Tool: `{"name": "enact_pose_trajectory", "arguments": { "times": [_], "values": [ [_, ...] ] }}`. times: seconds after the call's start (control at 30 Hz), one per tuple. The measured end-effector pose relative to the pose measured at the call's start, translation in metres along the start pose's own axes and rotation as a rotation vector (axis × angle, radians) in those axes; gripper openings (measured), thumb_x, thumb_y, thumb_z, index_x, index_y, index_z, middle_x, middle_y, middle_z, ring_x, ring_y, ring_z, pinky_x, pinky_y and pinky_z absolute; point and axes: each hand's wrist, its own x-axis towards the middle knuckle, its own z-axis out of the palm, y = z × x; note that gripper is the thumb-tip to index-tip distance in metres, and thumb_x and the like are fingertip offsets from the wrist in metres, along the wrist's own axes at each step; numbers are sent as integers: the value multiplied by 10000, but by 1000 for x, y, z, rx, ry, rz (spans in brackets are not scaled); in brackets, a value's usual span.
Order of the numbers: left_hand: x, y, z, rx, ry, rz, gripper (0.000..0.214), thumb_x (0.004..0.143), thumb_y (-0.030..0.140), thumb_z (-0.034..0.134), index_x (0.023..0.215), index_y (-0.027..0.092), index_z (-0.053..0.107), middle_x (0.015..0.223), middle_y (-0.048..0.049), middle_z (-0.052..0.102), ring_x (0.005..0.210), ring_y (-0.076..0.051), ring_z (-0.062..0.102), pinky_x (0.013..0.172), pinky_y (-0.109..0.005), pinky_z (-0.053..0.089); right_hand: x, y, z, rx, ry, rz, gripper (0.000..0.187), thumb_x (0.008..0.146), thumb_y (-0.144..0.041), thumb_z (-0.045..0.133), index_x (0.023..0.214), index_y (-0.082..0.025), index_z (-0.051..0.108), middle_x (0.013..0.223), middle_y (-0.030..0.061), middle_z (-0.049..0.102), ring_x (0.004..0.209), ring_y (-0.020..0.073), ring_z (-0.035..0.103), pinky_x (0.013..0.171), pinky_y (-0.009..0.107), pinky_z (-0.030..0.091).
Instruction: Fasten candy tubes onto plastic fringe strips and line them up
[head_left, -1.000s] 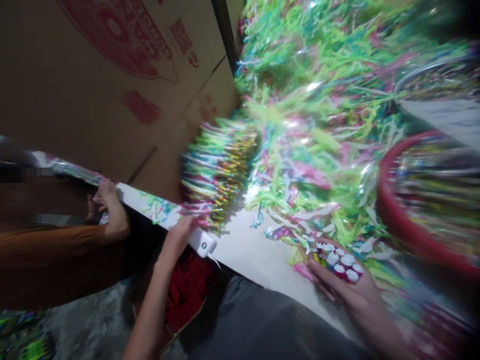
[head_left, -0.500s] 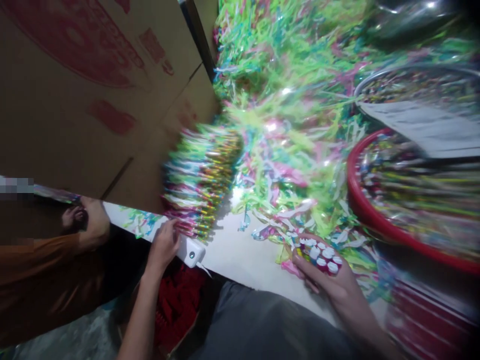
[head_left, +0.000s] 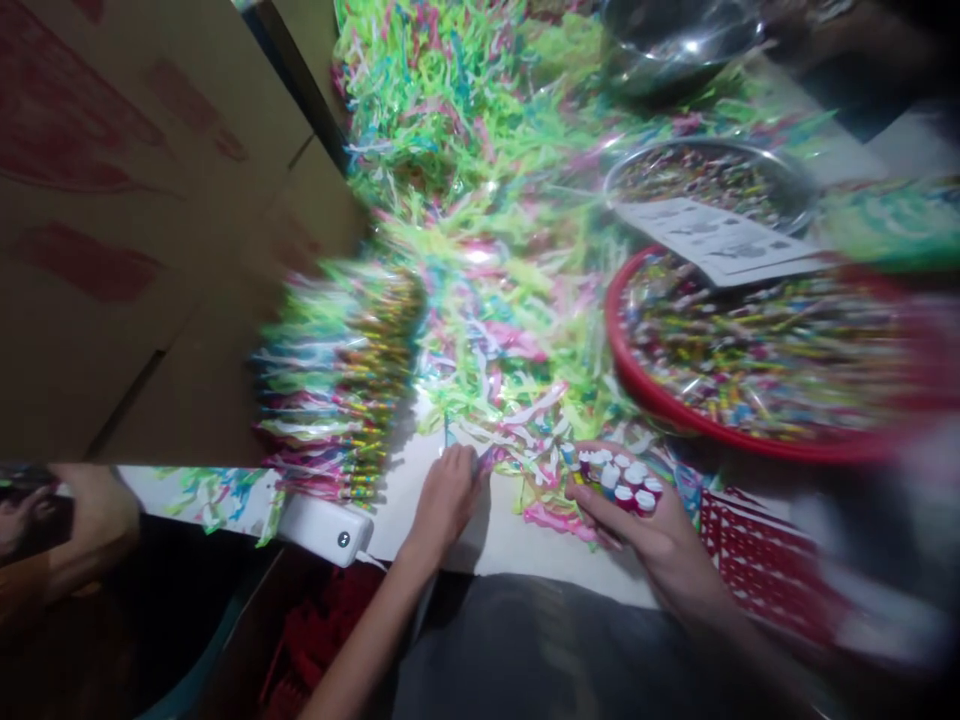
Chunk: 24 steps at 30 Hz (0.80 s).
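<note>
My right hand [head_left: 649, 525] is closed around a bundle of small tubes with white round ends [head_left: 624, 478], at the near edge of a heap of loose coloured strips [head_left: 517, 340]. Green, pink, white and blue, the strips look thin and limp. My left hand [head_left: 448, 500] is over the white tabletop [head_left: 499, 545] by the heap's near edge, fingers bent and together; whatever is in them is hidden. To its left, a stack of yellow-banded sticks with coloured tails [head_left: 341, 390] lies in rows. A white power bank [head_left: 322, 530] with a cable sits just below that stack.
A large cardboard box [head_left: 150, 300] stands at the left. On the right are a red-rimmed basin [head_left: 626, 370] full of sticks, a metal bowl [head_left: 615, 185] and a printed sheet [head_left: 720, 240]. Another person's arm [head_left: 94, 515] shows at lower left.
My left hand has moved right, from beside the power bank to the edge of the strips. The right hand still grips its bundle. The whole view has shifted right.
</note>
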Motion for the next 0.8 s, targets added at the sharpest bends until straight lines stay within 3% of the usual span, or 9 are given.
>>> {"name": "enact_pose_trajectory", "arguments": {
  "times": [0.07, 0.2, 0.33, 0.5, 0.63, 0.7, 0.8],
  "values": [
    [-1, -3, -7, -68, -16, 14, 110, 993, 264, 616, 1071, 190, 635, 967, -109, 656, 924, -305, 644, 812, -430, 514, -1, -1, -3, -1, 15, -13, 563, 714, -435, 938, 1170, -206, 700, 703, -32, 630, 552, 91, 525, 485, 209, 379],
    [-7, -1, -40, -275, 6, 38, 190, 1025, 308, 592, 1187, 233, 657, 1012, -80, 688, 954, -250, 654, 837, -365, 504, 1, -2, -3, -34, 1, -38, 556, 747, -432, 914, 1211, -226, 686, 722, -33, 642, 520, 81, 501, 477, 210, 390],
    [-4, 15, -63, -524, 121, -13, 100, 1005, 308, 655, 1069, 257, 711, 940, -42, 682, 837, -190, 617, 801, -317, 486, 4, -4, 0, -58, -27, -52, 510, 759, -416, 907, 1185, -240, 690, 919, 16, 714, 646, 108, 601, 505, 199, 415],
    [13, 42, -69, -939, 262, -127, 236, 981, 473, 671, 928, 243, 679, 967, -64, 685, 987, -218, 668, 920, -359, 539, -2, -13, 8, -142, -65, -121, 421, 779, -402, 877, 1140, -246, 725, 1053, 39, 751, 875, 187, 708, 737, 255, 575],
    [24, 68, -71, -1211, 264, -200, 404, 1011, 633, 526, 903, 253, 611, 804, -22, 641, 811, -187, 682, 759, -326, 576, -12, -25, 14, -112, -62, -123, 307, 788, -386, 848, 1045, -249, 752, 928, 26, 766, 828, 196, 734, 751, 275, 613],
    [28, 80, -74, -1288, 266, -216, 387, 1019, 628, 518, 930, 262, 609, 738, -1, 604, 740, -172, 662, 716, -310, 567, -17, -30, 14, -96, -59, -148, 282, 788, -360, 844, 1035, -251, 764, 911, 25, 766, 835, 195, 738, 751, 265, 615],
    [33, 91, -81, -1244, 192, -186, 240, 991, 494, 660, 961, 256, 667, 781, -17, 662, 812, -187, 688, 825, -336, 570, -21, -34, 11, -111, -30, -200, 247, 794, -325, 836, 1027, -265, 779, 951, 27, 774, 828, 192, 740, 747, 261, 622]
  ]
}}
